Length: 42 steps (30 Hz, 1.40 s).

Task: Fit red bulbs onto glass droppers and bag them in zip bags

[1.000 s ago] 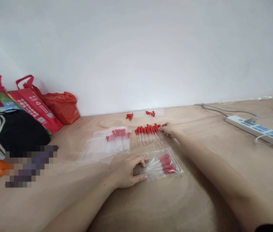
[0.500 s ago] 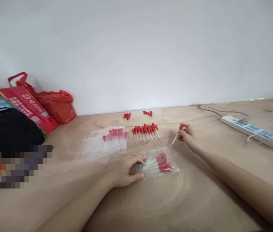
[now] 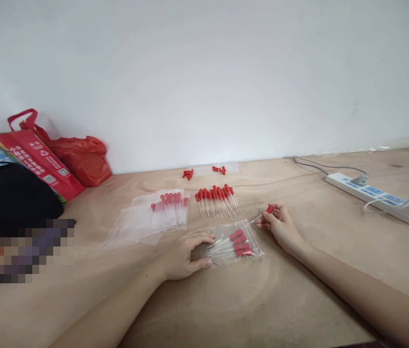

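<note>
Red-tipped dropper (image 3: 269, 210): pinched by its bulb in my right hand (image 3: 279, 225), slanted, its clear stem pointing left toward the far right corner of the clear bag (image 3: 256, 246); whether they touch, I cannot tell.
Right hand: grip closed on that one dropper, drawn in over the past half second from farther out on the worktop (image 3: 280, 299).
Left hand (image 3: 186, 256): grip partly open, thumb and fingers spread on the bag's left end, as before.
Clear bag: several droppers inside, bulbs rightward; mine now sits near it, still outside, the carry from the row largely covered, I judge.
Row of droppers (image 3: 210, 194): one fewer since my pick.
</note>
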Motion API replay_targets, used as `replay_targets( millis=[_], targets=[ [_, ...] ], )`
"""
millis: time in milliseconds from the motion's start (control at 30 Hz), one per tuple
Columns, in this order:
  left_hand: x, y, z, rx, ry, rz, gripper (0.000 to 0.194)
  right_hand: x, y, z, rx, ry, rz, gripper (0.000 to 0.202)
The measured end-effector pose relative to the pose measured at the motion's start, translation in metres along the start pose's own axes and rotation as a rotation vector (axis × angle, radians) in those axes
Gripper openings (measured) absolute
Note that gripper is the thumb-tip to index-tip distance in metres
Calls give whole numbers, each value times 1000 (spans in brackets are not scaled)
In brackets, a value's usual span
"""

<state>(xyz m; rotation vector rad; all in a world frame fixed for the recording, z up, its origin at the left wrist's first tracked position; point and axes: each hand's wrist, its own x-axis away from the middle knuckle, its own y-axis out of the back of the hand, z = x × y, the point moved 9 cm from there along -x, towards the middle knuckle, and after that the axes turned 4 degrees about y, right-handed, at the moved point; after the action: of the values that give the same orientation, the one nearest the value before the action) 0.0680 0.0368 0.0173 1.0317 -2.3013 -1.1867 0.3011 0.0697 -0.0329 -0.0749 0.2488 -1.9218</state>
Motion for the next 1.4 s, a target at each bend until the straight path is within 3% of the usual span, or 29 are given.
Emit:
replay_targets(
  millis=[233, 367, 500, 667, 1033, 1133, 1300, 1400],
  targets=[
    [-1, -3, 0, -19, -43, 22, 33, -3, 8, 6, -28, 43, -39, 35],
    [-1, -3, -1, -23, -43, 30, 32, 1, -1, 2, -37, -13, -3, 32],
    [-1, -2, 0, -26, -10, 17, 39, 13, -20, -3, -22, -107, 146, 31],
    [0, -2, 1, -36, 9, 18, 41, 23, -37, -8, 173, -138, 362, 37],
    [-1, 0, -1, -29, -1, -5, 41, 23, -68, -14, 184, -137, 617, 37],
    [0, 0, -1, -26, 4, -4, 41, 17, -63, -17, 248, -135, 564, 33],
    [-1, -1, 0, -30, -8, 0, 41, 3, -47, -18, 394, -80, 360, 24],
    [-2, -3, 1, -35, -19, 12, 41, 5, -54, -16, 386, -111, 463, 24]
  ],
)
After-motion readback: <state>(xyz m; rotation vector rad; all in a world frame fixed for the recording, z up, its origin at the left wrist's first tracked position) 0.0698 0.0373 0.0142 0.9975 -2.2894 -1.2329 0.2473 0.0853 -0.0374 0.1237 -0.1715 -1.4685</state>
